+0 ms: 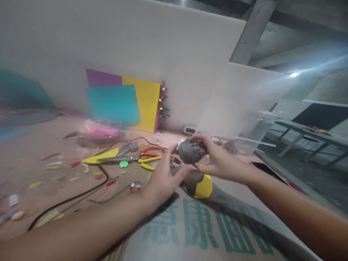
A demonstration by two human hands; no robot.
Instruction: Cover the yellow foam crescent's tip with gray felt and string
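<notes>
Both hands meet over the table's middle around a grey crumpled ball [190, 151]. My right hand [217, 161] wraps its fingers round the ball from above and the right. My left hand [163, 177] comes up from below left, thumb and fingertips touching the ball's left side. Just under the ball lies a yellow and grey piece [202, 186] on a cardboard sheet [195, 232] printed with green characters.
Scissors with orange and yellow handles [148, 156] lie left of the hands, beside yellow cut-outs and coloured scraps. A black cable [81, 194] runs across the table. Teal, yellow and purple sheets [122, 103] lean on the wall. A dark phone [265, 168] lies to the right.
</notes>
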